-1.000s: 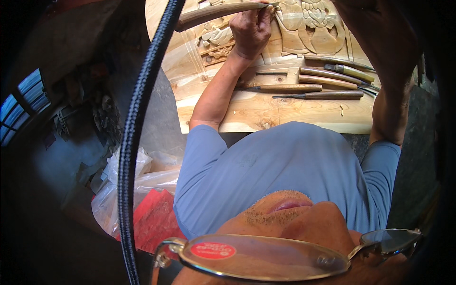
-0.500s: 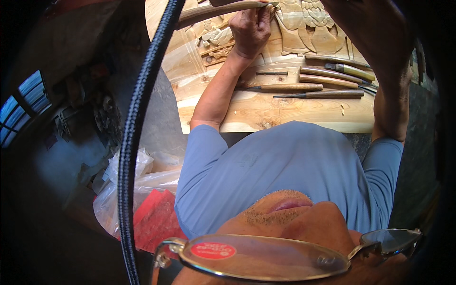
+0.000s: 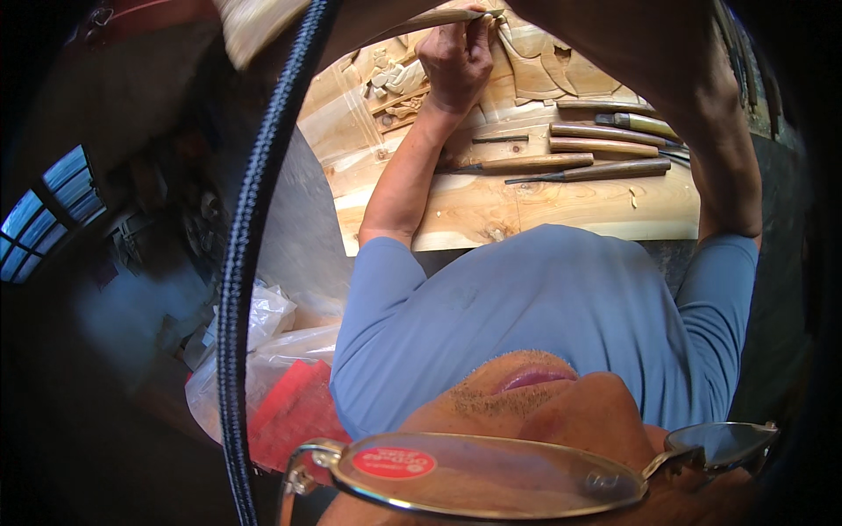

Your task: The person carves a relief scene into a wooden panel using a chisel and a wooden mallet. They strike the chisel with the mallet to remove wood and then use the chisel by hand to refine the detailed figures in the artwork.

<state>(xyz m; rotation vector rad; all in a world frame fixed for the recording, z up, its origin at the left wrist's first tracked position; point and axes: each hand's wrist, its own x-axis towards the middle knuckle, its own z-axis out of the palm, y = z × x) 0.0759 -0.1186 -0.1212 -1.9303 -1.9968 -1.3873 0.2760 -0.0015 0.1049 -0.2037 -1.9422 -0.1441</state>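
Note:
My left hand (image 3: pixel 456 70) is closed, thumb and fingers pinching a wood carving chisel (image 3: pixel 437 17) near its blade end. The chisel lies at a low slant, its tip against a carved wooden panel (image 3: pixel 539 74) with raised figures. My right forearm (image 3: pixel 724 149) reaches up on the right and leaves the picture at the top, so the right hand is hidden. At the upper left a blurred, thick piece of pale wood (image 3: pixel 241 31), its kind unclear, hangs in front of the chisel's handle end.
Several wooden-handled chisels (image 3: pixel 614 145) lie side by side on the panel's near part. A thin dark tool (image 3: pixel 500 138) lies beside them. A black braided strap (image 3: pixel 250 210) crosses the view. Clear plastic (image 3: pixel 263 320) and a red sheet (image 3: pixel 294 412) are low on the left.
The pale wooden piece has come into view at the upper left. My right forearm has shifted inward across the top. The left hand keeps its pinch on the chisel.

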